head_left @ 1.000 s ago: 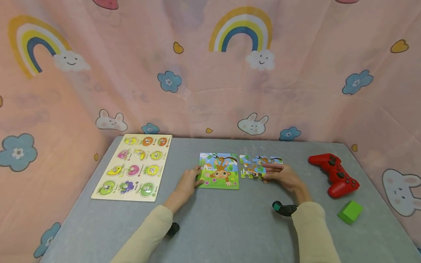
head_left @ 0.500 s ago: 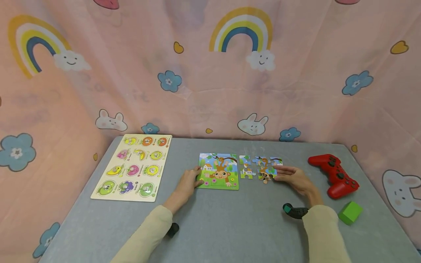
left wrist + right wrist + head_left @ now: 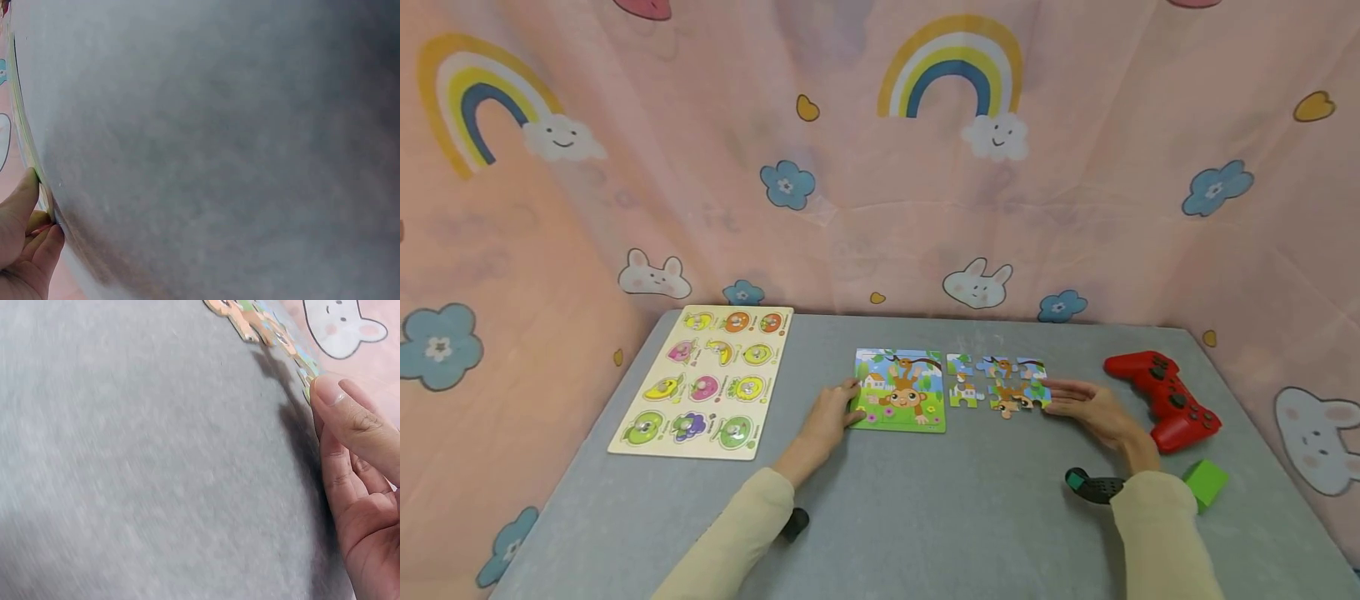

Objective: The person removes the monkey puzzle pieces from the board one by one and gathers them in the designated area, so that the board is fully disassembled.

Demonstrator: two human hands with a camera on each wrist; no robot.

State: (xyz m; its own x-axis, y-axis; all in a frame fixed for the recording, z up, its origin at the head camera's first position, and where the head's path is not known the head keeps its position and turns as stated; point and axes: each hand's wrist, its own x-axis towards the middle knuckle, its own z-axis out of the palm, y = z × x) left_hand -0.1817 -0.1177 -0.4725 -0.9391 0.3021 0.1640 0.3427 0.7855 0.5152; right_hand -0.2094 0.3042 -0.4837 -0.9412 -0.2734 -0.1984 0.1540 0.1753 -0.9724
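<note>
My left hand pinches the left edge of a square monkey puzzle board, its thumb at the near side. In the left wrist view, the thumb and fingers grip the board's thin edge. To the right of the board, several loose monkey puzzle pieces lie in two rows with small gaps. My right hand is at the right end of the lower row, with straight fingers, pinching a puzzle piece. The thumb meets that piece's edge in the right wrist view.
A cream fruit puzzle board lies at the left of the grey table. On the right are a red game controller and a green block, partly behind the right sleeve. A pink patterned cloth hangs behind.
My right hand has slid to the right, and the lower-row pieces have spread apart, opening a gap after the leftmost one. The left hand and the puzzle board have stayed put.
</note>
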